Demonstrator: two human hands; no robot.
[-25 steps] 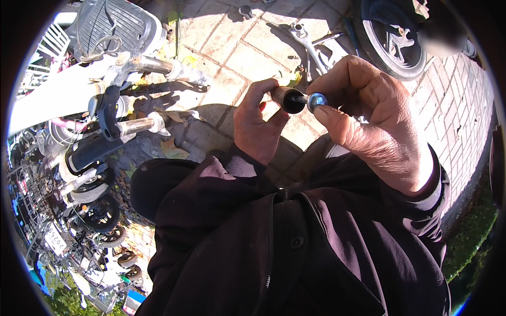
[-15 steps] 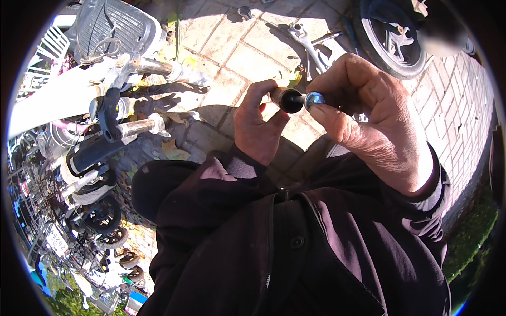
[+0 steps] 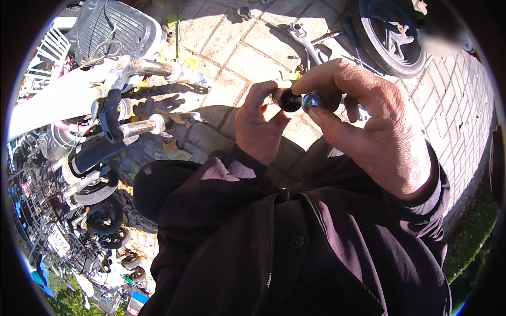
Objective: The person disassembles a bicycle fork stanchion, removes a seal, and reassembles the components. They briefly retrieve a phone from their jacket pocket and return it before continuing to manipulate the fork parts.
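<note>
Held in my left hand [image 3: 258, 124] is a brown, textured cylinder [image 3: 282, 99], its dark open end facing right. My right hand [image 3: 377, 137] pinches a shiny, rounded silver cap [image 3: 311, 105] between thumb and forefinger, right beside that opening. A dark stem seems to run from the cap into the cylinder; how far in, I cannot tell. Both hands are raised over the brick paving [image 3: 237, 52], in front of my dark jacket.
A white scooter frame with exposed fork tubes [image 3: 147, 68] lies at left, near a grey footboard [image 3: 116, 29], with piled scooters and wheels [image 3: 103, 216] behind. Wrenches [image 3: 300, 37], a metal ring [image 3: 244, 13] and a tyred wheel [image 3: 369, 37] lie beyond my hands.
My right forefinger has moved left, over the cylinder's side. The silver cap has shifted slightly left, closer to the opening, and has turned a little. My left hand has barely moved.
</note>
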